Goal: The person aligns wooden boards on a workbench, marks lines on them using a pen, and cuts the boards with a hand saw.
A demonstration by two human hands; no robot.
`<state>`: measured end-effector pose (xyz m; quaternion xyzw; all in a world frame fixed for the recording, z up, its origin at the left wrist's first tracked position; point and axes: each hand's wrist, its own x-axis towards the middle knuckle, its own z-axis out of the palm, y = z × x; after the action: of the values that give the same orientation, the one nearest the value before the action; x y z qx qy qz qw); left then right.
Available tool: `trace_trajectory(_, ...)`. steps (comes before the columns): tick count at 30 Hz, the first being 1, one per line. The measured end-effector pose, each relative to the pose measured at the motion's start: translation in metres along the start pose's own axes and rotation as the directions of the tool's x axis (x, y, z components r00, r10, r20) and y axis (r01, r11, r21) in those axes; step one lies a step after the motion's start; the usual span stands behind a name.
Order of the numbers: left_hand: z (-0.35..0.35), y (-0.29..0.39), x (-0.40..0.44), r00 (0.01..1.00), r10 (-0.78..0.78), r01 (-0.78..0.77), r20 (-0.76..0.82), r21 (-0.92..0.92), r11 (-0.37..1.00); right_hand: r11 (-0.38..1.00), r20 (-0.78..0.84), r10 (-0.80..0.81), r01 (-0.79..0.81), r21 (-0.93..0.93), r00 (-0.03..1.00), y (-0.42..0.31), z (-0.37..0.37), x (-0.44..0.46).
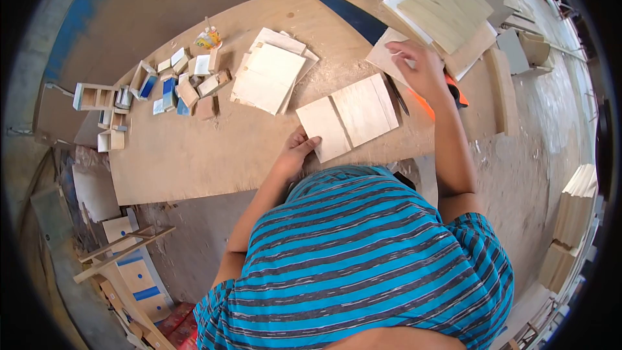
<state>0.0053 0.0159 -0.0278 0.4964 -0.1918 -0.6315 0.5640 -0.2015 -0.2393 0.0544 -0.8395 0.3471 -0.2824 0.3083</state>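
My left hand (302,146) grips the near-left corner of a pale plywood board (366,113), thumb on top and fingers at the edge. A dark gap or groove crosses the board, and a thin line runs near its right end. My right hand (420,68) hovers over or rests lightly on a small wood piece (382,55), its fingers bent and apart with nothing visible between them. Under that piece passes a handsaw (346,13) with a dark blade and an orange handle, partly hidden by my right forearm. A dark, thin, pencil-like tool (397,94) lies beside the board.
Stacked plywood panels (269,78) lie at the table's middle, with sawdust nearby. Larger panels (447,13) are piled at the far right. Several small wood blocks (188,91), some blue, cluster at the left near a yellow container (208,39). A wooden strip (502,91) lines the right edge.
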Motion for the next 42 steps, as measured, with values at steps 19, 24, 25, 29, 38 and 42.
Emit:
trace_trajectory(19,-0.002,0.006,0.010,0.973,-0.185,0.196,-0.136,0.071,0.978,0.892,-0.047,0.238,-0.238,-0.384,0.970,0.001,-0.010,-0.074)
trace_trajectory(24,0.002,0.007,0.009,0.976,-0.176,0.186,-0.132,0.071,0.980,0.978,0.197,0.156,-0.124,-0.167,0.968,-0.021,0.007,-0.082)
trace_trajectory(25,0.001,0.006,0.009,0.977,-0.173,0.182,-0.124,0.064,0.981,0.987,0.215,0.110,-0.081,-0.137,0.971,-0.026,0.015,-0.083)
trace_trajectory(29,0.000,0.005,0.011,0.977,-0.180,0.188,-0.112,0.061,0.980,0.998,0.224,-0.024,0.036,-0.049,0.974,-0.033,0.051,-0.085)
trace_trajectory(38,0.000,-0.002,0.009,0.988,-0.118,0.117,-0.102,-0.015,0.993,0.882,-0.013,0.206,-0.191,-0.430,0.979,-0.007,0.005,-0.073)
trace_trajectory(42,0.001,-0.001,0.008,0.990,-0.101,0.100,-0.098,-0.014,0.995,0.749,-0.118,0.169,-0.206,-0.630,0.978,0.007,-0.013,-0.064)
